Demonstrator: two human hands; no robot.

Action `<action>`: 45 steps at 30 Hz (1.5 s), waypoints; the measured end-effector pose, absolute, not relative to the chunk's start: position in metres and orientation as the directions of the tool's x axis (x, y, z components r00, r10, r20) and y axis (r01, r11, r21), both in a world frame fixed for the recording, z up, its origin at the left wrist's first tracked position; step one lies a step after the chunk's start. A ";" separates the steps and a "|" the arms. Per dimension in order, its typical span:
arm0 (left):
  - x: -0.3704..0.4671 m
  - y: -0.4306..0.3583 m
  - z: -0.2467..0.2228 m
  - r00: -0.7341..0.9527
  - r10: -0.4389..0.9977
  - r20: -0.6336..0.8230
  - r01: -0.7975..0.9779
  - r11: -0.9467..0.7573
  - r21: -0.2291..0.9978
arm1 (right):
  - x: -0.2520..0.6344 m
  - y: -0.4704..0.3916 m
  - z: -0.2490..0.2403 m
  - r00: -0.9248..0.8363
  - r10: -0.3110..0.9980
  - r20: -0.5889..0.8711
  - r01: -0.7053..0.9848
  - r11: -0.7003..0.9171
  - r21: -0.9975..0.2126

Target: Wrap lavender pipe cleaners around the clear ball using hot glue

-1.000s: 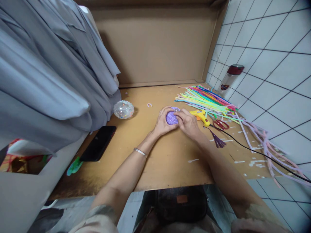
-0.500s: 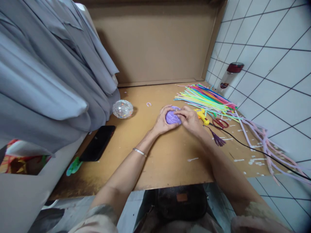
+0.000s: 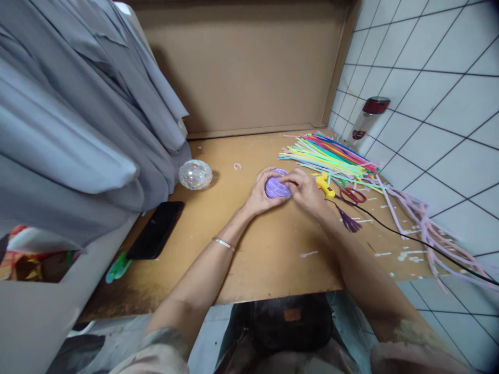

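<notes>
A round purple ball, wound in fuzzy strands like pipe cleaners [image 3: 276, 189], is held just above or on the wooden table. My left hand [image 3: 256, 195] curls around its left side, thumb below and fingers over the top. With fingertips pinched together, my right hand [image 3: 306, 189] presses at the ball's upper right; whatever lies between those fingertips is too small to make out. Close to the right hand lie a yellow glue gun [image 3: 329, 192], red-handled scissors [image 3: 362, 198] and a dark purple tassel [image 3: 350, 221].
Colourful pipe cleaners [image 3: 331, 156] are heaped at the back right, near a red-lidded bottle [image 3: 364, 122]. A black cord [image 3: 393, 223] crosses the right side. To the left are a clear ball [image 3: 195, 175], a phone [image 3: 156, 230] and a grey cloth [image 3: 97, 130].
Both hands keep nearly the same hold on the purple ball. The whole view has shifted very slightly.
</notes>
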State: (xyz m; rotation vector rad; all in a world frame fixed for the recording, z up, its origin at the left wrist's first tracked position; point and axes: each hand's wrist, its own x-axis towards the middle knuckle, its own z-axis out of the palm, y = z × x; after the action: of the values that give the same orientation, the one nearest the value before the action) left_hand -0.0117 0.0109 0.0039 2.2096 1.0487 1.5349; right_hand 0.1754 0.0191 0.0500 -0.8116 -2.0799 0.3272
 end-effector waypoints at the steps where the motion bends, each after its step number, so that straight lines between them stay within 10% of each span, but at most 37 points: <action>1: -0.012 0.011 0.004 0.184 0.683 0.706 0.410 -0.707 0.577 | 0.175 0.019 0.050 -0.420 0.652 0.632 0.427 0.756 -0.496; 45: 0.003 0.011 0.012 -0.193 0.810 0.553 0.171 -0.527 0.832 | 0.167 0.016 0.049 -0.413 0.669 0.619 0.442 0.741 -0.506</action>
State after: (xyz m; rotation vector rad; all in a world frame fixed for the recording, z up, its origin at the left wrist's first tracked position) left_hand 0.0035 0.0106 0.0119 1.5974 1.1434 1.7693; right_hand 0.1668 0.0160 0.0489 -0.8360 -2.0739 0.3326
